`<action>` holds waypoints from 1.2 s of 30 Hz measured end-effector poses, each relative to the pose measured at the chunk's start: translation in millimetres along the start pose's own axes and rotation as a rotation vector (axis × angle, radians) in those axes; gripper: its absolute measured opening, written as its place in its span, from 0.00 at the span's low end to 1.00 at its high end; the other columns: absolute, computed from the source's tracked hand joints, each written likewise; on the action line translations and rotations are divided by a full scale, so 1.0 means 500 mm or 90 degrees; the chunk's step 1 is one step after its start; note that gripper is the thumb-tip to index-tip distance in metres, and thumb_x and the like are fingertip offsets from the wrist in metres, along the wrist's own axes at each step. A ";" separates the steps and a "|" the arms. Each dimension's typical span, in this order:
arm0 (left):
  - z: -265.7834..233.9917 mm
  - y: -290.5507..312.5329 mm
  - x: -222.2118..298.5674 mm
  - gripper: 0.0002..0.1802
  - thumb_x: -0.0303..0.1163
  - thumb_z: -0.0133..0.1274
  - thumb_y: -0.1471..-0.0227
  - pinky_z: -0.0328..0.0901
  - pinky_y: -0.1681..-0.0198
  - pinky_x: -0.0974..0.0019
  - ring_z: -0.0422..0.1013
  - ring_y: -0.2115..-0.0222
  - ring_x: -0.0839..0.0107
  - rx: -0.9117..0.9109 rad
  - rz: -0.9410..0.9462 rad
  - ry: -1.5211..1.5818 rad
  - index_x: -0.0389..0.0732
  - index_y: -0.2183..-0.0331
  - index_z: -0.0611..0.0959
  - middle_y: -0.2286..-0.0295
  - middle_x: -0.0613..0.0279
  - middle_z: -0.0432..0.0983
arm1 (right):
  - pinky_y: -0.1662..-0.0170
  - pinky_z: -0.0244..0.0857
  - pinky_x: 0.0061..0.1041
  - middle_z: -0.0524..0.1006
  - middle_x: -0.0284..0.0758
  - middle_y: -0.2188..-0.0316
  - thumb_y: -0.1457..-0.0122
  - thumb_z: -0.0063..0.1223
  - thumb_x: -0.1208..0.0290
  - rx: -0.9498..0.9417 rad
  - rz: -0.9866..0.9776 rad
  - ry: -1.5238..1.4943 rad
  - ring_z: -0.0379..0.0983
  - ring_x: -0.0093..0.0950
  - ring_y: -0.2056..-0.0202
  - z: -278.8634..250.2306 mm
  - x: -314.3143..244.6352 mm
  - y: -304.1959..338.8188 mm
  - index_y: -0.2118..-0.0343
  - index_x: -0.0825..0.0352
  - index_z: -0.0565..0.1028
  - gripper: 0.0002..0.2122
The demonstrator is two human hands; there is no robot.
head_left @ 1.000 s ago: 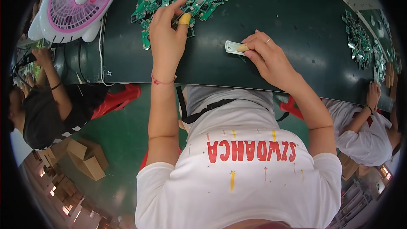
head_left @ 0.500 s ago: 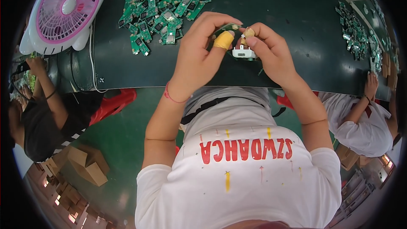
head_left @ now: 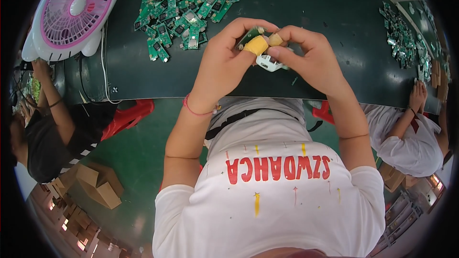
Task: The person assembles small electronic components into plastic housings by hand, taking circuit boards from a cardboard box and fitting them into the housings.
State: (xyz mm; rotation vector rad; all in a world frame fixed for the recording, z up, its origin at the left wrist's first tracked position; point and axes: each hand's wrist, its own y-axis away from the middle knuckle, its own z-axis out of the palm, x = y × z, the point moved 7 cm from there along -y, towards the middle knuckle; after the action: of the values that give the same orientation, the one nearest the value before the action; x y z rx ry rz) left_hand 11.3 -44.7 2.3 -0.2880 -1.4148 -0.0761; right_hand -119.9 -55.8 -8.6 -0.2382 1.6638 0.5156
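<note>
My left hand (head_left: 222, 62) is closed, its thumb wrapped in yellow tape, and a green circuit board (head_left: 252, 33) sits between thumb and fingers. Close beside it my right hand (head_left: 313, 59) pinches a small white plastic housing (head_left: 268, 63), which has slot-like openings and hangs tilted below the fingertips. A pale yellow covering (head_left: 275, 39) wraps a fingertip of the right hand. The two hands meet above the dark table, fingertips nearly touching. Fingers partly hide both the board and the housing, so whether these two are joined I cannot tell.
A heap of green circuit boards (head_left: 191, 9) lies beyond my left hand. At the far left stands a white and pink fan (head_left: 76, 7) with a cable. Another board pile (head_left: 399, 36) lies far right. People sit on both sides; a cardboard box (head_left: 98, 186) is on the floor.
The white housing has tilted and shifted slightly left. Both hands have come down a little, and the right thumb now lies closer over the housing.
</note>
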 end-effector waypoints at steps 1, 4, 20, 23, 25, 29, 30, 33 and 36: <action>-0.001 0.002 -0.021 0.18 0.14 0.41 0.54 0.63 0.65 0.76 0.67 0.66 0.78 0.002 -0.088 0.067 0.36 0.60 0.76 0.65 0.63 0.68 | 0.71 0.59 0.14 0.72 0.28 0.79 0.48 0.53 0.69 0.028 -0.099 0.140 0.65 0.13 0.76 -0.002 -0.023 0.001 0.70 0.71 0.73 0.09; 0.001 0.004 -0.033 0.18 0.16 0.39 0.52 0.63 0.65 0.76 0.67 0.65 0.77 0.007 -0.108 0.072 0.36 0.59 0.76 0.63 0.61 0.69 | 0.65 0.63 0.15 0.73 0.30 0.77 0.47 0.50 0.78 0.081 -0.301 0.422 0.69 0.14 0.72 0.012 -0.069 0.012 0.70 0.72 0.71 0.04; 0.035 0.012 0.033 0.32 0.11 0.39 0.64 0.61 0.53 0.63 0.68 0.57 0.57 0.057 0.198 -0.234 0.41 0.53 0.73 0.58 0.55 0.71 | 0.77 0.65 0.18 0.74 0.36 0.76 0.42 0.44 0.69 -0.015 0.003 -0.309 0.72 0.23 0.79 0.029 -0.016 0.010 0.69 0.71 0.70 0.09; 0.035 0.009 0.045 0.32 0.11 0.40 0.65 0.60 0.53 0.64 0.68 0.57 0.58 0.053 0.270 -0.289 0.41 0.53 0.73 0.57 0.56 0.71 | 0.78 0.66 0.19 0.74 0.37 0.76 0.42 0.43 0.69 -0.027 0.018 -0.352 0.72 0.25 0.80 0.031 -0.014 0.011 0.69 0.71 0.70 0.09; 0.031 0.007 0.052 0.32 0.11 0.40 0.65 0.60 0.53 0.64 0.68 0.56 0.59 0.048 0.319 -0.324 0.40 0.54 0.73 0.57 0.56 0.71 | 0.78 0.66 0.20 0.74 0.38 0.77 0.43 0.42 0.69 -0.041 0.028 -0.378 0.72 0.26 0.81 0.030 -0.013 0.012 0.69 0.71 0.70 0.09; 0.037 0.006 0.063 0.30 0.11 0.36 0.64 0.63 0.55 0.67 0.69 0.57 0.59 -0.031 0.349 -0.318 0.33 0.55 0.73 0.57 0.51 0.72 | 0.79 0.66 0.21 0.73 0.39 0.76 0.43 0.43 0.68 -0.098 0.045 -0.418 0.72 0.26 0.82 0.031 -0.010 0.016 0.70 0.71 0.69 0.09; 0.038 0.004 0.061 0.30 0.11 0.36 0.65 0.62 0.54 0.66 0.69 0.57 0.59 -0.053 0.323 -0.277 0.33 0.55 0.73 0.57 0.51 0.72 | 0.79 0.67 0.21 0.73 0.38 0.76 0.44 0.43 0.68 -0.106 0.036 -0.414 0.71 0.26 0.82 0.031 -0.010 0.017 0.70 0.71 0.69 0.10; 0.040 0.005 0.059 0.30 0.10 0.37 0.66 0.62 0.54 0.66 0.70 0.58 0.58 -0.071 0.288 -0.239 0.33 0.56 0.74 0.58 0.50 0.72 | 0.79 0.68 0.21 0.72 0.38 0.76 0.44 0.45 0.68 -0.114 0.039 -0.390 0.71 0.25 0.81 0.028 -0.015 0.020 0.70 0.71 0.69 0.09; 0.039 0.011 0.074 0.31 0.12 0.46 0.67 0.61 0.58 0.65 0.69 0.56 0.62 -0.023 0.374 -0.410 0.40 0.54 0.74 0.55 0.58 0.71 | 0.79 0.69 0.21 0.72 0.37 0.76 0.46 0.47 0.70 -0.108 0.021 -0.401 0.71 0.24 0.80 0.026 -0.013 0.018 0.71 0.71 0.70 0.08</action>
State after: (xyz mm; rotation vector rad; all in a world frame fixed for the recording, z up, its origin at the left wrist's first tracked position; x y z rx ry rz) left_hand -0.4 -30.4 40.4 -0.7967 -1.9042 0.5143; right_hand -111.2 -42.7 -1.5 -0.1508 1.0146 0.6764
